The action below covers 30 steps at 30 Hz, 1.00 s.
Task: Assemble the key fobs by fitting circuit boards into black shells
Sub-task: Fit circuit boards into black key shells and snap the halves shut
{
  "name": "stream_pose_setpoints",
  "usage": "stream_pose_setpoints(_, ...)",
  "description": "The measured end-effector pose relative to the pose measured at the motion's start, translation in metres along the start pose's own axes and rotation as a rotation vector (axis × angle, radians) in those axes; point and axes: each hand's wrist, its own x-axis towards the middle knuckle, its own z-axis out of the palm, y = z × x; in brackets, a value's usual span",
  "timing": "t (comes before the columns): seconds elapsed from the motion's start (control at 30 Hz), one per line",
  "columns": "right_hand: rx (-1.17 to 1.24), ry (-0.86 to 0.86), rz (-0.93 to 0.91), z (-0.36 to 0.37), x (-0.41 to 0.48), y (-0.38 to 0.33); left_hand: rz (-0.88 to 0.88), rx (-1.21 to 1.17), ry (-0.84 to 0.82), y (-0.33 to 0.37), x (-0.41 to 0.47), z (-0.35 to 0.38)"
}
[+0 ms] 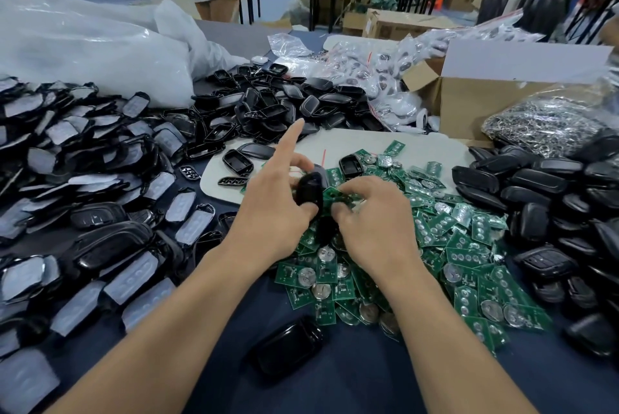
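Circuit boards sprawl in a green heap, and over it the left hand grips a black shell, forefinger stuck out, while the right hand pinches a single board beside it. Fitting looks underway: next the board needs squaring to the shell's cavity and pressing home.

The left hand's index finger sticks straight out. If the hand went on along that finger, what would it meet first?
Probably the heap of loose black shells just beyond the fingertip of the left hand. Depth is unclear from one view, so the finger might pass above it.
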Motion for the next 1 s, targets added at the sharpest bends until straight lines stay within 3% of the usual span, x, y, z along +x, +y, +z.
stream_pose_setpoints(0.1,0.452,0.077,0.193,-0.004,-0.002,-0.005,-0.059,-0.020,0.069,0.004,-0.002,-0.002)
stream_pose_setpoints(0.17,0.606,0.146,0.238,-0.006,-0.002,-0.004,-0.125,-0.078,0.134,0.007,-0.003,-0.005)
stream_pose_setpoints(0.27,0.640,0.194,0.238,-0.008,0.000,-0.003,-0.146,-0.169,0.184,0.012,-0.003,-0.008)
stream_pose_setpoints(0.4,0.660,0.109,0.242,-0.008,-0.002,-0.002,-0.129,-0.078,0.178,0.010,-0.003,-0.007)
stream_pose_setpoints(0.6,0.885,0.125,0.283,-0.008,0.000,-0.002,-0.166,-0.223,0.119,0.010,-0.004,-0.009)
stream_pose_setpoints(0.8,0.947,0.058,0.182,-0.012,-0.003,-0.006,-0.151,-0.254,0.119,0.008,-0.004,-0.005)
stream_pose_setpoints(1.0,0.853,0.056,0.193,-0.012,-0.004,-0.005,-0.204,-0.559,0.048,0.011,-0.001,-0.004)
